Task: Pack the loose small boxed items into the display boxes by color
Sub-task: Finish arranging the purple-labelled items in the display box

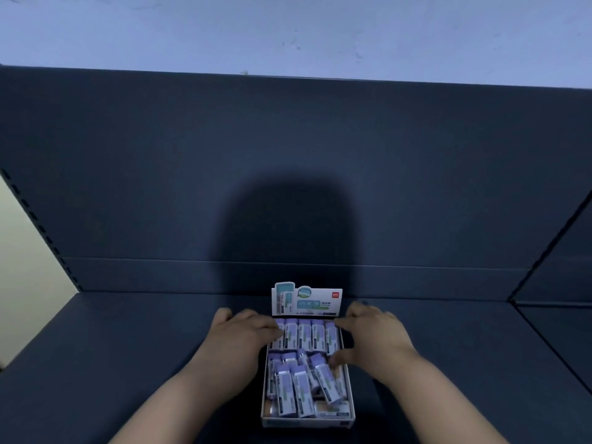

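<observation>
A white display box [308,423] with an upright printed back card [307,301] stands on the dark shelf in front of me. Several purple small boxed items [304,336] lie in a neat row at its far end; more purple small boxed items [299,390] lie jumbled nearer me, with a few orange ones [339,378] showing beneath. My left hand [245,331] rests on the box's left side, fingers touching the leftmost item of the row. My right hand [373,331] spans the right side, fingers at the row's right end and thumb over the jumbled items.
The dark blue shelf board [128,363] extends left and right of the box. A tall dark back panel [288,171] rises behind it. A side panel [560,283] closes the right; a pale upright with slots [28,251] stands at left.
</observation>
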Available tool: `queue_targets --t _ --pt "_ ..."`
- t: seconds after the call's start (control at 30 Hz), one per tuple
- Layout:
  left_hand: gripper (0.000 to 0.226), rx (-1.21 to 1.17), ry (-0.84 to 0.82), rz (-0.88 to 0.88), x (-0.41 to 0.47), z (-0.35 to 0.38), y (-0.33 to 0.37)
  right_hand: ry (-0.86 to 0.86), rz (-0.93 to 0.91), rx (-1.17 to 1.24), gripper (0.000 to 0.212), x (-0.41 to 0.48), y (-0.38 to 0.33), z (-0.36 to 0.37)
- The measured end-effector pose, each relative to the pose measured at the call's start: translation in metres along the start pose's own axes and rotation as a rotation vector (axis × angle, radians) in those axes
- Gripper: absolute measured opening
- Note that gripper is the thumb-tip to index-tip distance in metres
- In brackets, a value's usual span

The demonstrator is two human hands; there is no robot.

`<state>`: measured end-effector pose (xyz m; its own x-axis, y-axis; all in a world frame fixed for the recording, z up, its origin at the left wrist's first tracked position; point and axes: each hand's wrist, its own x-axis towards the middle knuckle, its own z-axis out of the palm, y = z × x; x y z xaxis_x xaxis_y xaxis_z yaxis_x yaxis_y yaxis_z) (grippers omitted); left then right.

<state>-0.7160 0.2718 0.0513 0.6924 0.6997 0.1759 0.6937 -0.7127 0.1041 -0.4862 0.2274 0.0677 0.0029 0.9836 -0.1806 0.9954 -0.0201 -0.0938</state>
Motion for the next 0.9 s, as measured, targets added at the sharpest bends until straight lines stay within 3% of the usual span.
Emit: queue_targets --t 0.23,0.33,0.5,0.63,0.7,0.8,0.9 --pt "0.062 0.053 -0.007 0.045 -0.006 0.006 0.002 -0.079 0.038 -0.137 0.064 0.001 -0.006 0.000" --pt "0.060 0.052 0.008 0.047 -0.010 0.007 0.003 0.004 0.053 -0.188 0.058 0.001 -0.013 0.003" --pt "0.058 0.051 0.026 0.041 -0.018 0.008 0.003 0.064 0.080 -0.006 0.054 0.000 -0.015 0.009" --pt "0.055 0.036 0.082 0.047 -0.023 0.009 0.003 0.062 0.030 0.355 0.051 -0.008 0.000 0.006" --pt "0.057 0.033 0.105 0.049 -0.025 0.010 0.004 -0.022 -0.062 0.501 0.059 -0.015 0.006 0.005" --pt "0.060 0.045 0.122 0.076 -0.027 0.009 0.010 -0.195 -0.176 0.430 0.081 -0.021 0.005 0.005" --pt "0.053 0.053 0.139 0.106 -0.028 0.010 0.015 -0.215 -0.217 0.398 0.078 -0.020 0.000 0.010"
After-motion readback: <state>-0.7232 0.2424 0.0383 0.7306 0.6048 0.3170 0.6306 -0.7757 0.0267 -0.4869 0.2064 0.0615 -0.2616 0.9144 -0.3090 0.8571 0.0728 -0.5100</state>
